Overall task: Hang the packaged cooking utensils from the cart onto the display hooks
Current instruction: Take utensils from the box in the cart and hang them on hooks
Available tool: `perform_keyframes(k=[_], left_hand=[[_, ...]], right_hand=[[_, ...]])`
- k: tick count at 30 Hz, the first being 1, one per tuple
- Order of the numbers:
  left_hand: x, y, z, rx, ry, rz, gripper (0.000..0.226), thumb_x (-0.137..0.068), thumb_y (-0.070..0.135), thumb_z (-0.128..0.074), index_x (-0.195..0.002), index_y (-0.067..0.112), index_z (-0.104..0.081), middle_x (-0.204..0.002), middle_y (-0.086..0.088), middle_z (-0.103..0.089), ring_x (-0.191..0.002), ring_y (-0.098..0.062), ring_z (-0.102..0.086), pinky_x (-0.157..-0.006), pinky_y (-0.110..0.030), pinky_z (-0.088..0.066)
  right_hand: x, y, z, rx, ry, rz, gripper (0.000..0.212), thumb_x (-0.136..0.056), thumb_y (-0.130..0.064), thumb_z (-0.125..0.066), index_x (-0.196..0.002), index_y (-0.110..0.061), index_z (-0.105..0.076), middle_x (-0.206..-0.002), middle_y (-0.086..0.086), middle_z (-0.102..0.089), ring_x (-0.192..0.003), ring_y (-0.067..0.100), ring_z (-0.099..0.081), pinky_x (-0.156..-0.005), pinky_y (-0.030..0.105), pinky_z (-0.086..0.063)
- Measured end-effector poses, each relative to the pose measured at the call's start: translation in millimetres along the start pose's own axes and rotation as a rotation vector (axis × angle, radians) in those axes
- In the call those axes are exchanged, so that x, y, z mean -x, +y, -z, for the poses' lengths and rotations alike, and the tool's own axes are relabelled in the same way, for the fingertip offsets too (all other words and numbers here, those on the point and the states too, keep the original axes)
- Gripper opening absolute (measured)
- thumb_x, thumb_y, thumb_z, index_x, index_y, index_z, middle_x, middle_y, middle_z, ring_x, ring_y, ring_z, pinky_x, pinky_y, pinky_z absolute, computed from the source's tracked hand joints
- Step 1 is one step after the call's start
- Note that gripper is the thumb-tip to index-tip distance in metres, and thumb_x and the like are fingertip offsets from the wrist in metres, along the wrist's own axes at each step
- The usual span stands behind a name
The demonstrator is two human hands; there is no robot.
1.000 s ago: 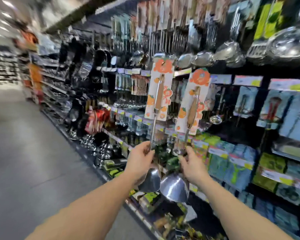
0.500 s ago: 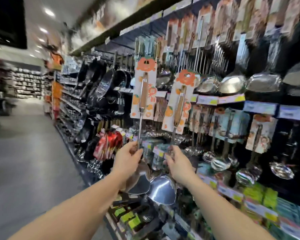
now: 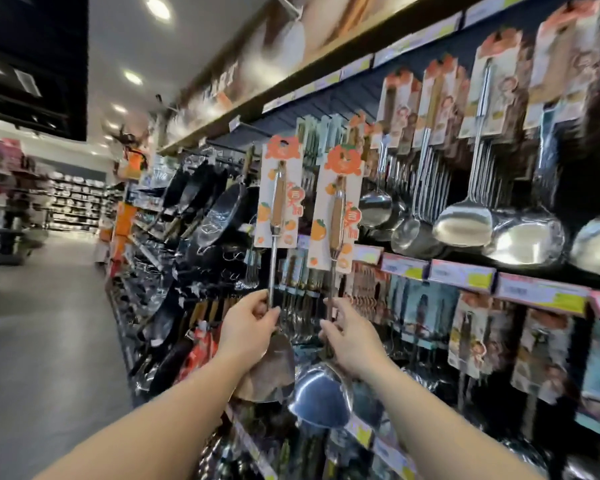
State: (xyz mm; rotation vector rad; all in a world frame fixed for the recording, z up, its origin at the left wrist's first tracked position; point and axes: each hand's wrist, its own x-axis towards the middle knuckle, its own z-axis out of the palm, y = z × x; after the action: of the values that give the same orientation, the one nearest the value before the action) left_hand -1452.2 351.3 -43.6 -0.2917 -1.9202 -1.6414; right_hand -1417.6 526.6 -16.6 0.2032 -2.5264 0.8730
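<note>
While facing the rack (image 3: pixel 458 271), the left hand (image 3: pixel 248 329) pinches one ladle (image 3: pixel 278 216) by its shaft, and the right hand (image 3: pixel 352 341) grips another ladle (image 3: pixel 336 220), both upright.

Brightly lit from round ceiling lights (image 3: pixel 157 8) overhead — hard glare on the hanging steel ladles (image 3: pixel 465 221). Heavily motion-blurred toward the right edge and top shelf (image 3: pixel 326 77) — bent by wide-angle distortion at the borders.

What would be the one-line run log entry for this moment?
left hand: grips left ladle | right hand: grips right ladle | both raised before hanging ladles | not yet hung
</note>
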Motion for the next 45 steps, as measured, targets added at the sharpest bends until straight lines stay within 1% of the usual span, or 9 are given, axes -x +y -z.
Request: perform_keyframes(k=[6, 13, 19, 22, 25, 30, 35, 41, 45], left_hand=[[-97.7, -49.6, 0.3, 0.070, -0.074, -0.070, 0.040, -0.089, 0.016, -0.063, -0.129, 0.017, -0.055, -0.076, 0.004, -0.061, -0.071, -0.012, -0.058, -0.074, -0.023, -0.045], [-217.1, -80.5, -6.9, 0.145, -0.231, -0.162, 0.040, -0.091, 0.015, -0.061, -0.131, 0.015, -0.056, -0.073, 0.007, -0.059, -0.065, -0.005, -0.053, -0.065, -0.013, -0.041], [-292.3, -80.5, -46.1, 0.252, -0.290, -0.245, 0.028, -0.092, 0.017, -0.058, -0.118, 0.026, -0.061, -0.074, 0.003, -0.059, -0.067, -0.013, -0.052, -0.073, -0.030, -0.043], [-323.8, -70.4, -69.1, 0.321, -0.315, -0.285, 0.021, -0.092, 0.014, -0.057, -0.103, 0.030, -0.065, -0.069, -0.002, -0.058, -0.062, -0.014, -0.049, -0.070, -0.031, -0.044], [-349.7, -65.2, -87.6, 0.380, -0.325, -0.317, 0.026, -0.092, 0.014, -0.058, -0.090, 0.039, -0.064, -0.069, -0.008, -0.057, -0.064, -0.018, -0.047, -0.071, -0.035, -0.046], [-391.5, -68.9, -111.4, 0.420, -0.363, -0.331, 0.050, -0.089, 0.017, -0.064, -0.136, 0.026, -0.050, -0.068, 0.006, -0.057, -0.063, -0.010, -0.055, -0.067, -0.024, -0.047], [-422.9, -67.9, -128.4, 0.489, -0.364, -0.374, 0.053, -0.085, 0.016, -0.068, -0.134, 0.026, -0.052, -0.071, 0.001, -0.065, -0.066, -0.010, -0.062, -0.069, -0.019, -0.047], [-464.6, -54.7, -146.8, 0.586, -0.408, -0.385, 0.051, -0.086, 0.016, -0.068, -0.134, 0.024, -0.052, -0.065, 0.002, -0.058, -0.055, -0.008, -0.054, -0.061, -0.020, -0.044], [-491.2, -43.2, -157.7, 0.632, -0.420, -0.409, 0.051, -0.087, 0.017, -0.067, -0.134, 0.027, -0.052, -0.059, 0.009, -0.056, -0.052, -0.004, -0.052, -0.060, -0.021, -0.044]], right_hand=[[-87.7, -17.7, -45.5, 0.034, 0.095, -0.020, 0.051, -0.098, -0.035, -0.048, -0.145, -0.027, -0.030, -0.112, 0.002, -0.067, -0.097, 0.019, -0.062, -0.080, 0.034, -0.048], [-191.1, -31.2, -81.0, 0.049, 0.229, -0.123, 0.055, -0.096, -0.033, -0.051, -0.146, -0.032, -0.029, -0.098, -0.001, -0.069, -0.084, 0.014, -0.065, -0.077, 0.032, -0.050], [-240.1, -41.1, -60.8, 0.142, 0.369, -0.163, 0.053, -0.098, -0.026, -0.050, -0.147, -0.026, -0.029, -0.110, 0.004, -0.067, -0.097, 0.021, -0.063, -0.079, 0.031, -0.046], [-267.3, -43.5, -43.5, 0.221, 0.427, -0.126, 0.048, -0.097, -0.022, -0.050, -0.143, -0.027, -0.037, -0.079, -0.005, -0.066, -0.068, 0.006, -0.060, -0.062, 0.023, -0.042], [-298.8, -42.9, -27.0, 0.273, 0.475, -0.089, 0.040, -0.097, -0.020, -0.049, -0.136, -0.027, -0.042, -0.078, -0.002, -0.069, -0.057, 0.003, -0.056, -0.053, 0.020, -0.040], [-346.4, -41.2, -13.9, 0.294, 0.528, -0.071, 0.055, -0.096, -0.019, -0.052, -0.147, -0.028, -0.032, -0.085, 0.006, -0.073, -0.058, 0.015, -0.057, -0.067, 0.033, -0.053], [-378.7, -41.0, -7.5, 0.272, 0.597, -0.075, 0.062, -0.096, -0.018, -0.053, -0.150, -0.030, -0.025, -0.086, 0.007, -0.072, -0.054, 0.011, -0.053, -0.072, 0.040, -0.056], [-402.5, -47.3, 5.3, 0.345, 0.673, -0.116, 0.064, -0.098, -0.018, -0.052, -0.152, -0.028, -0.018, -0.088, 0.005, -0.071, -0.047, 0.004, -0.045, -0.054, 0.021, -0.040], [-417.7, -52.9, 19.7, 0.455, 0.733, -0.117, 0.063, -0.099, -0.020, -0.050, -0.152, -0.031, -0.017, -0.086, -0.001, -0.071, -0.047, 0.001, -0.045, -0.056, 0.021, -0.038]])
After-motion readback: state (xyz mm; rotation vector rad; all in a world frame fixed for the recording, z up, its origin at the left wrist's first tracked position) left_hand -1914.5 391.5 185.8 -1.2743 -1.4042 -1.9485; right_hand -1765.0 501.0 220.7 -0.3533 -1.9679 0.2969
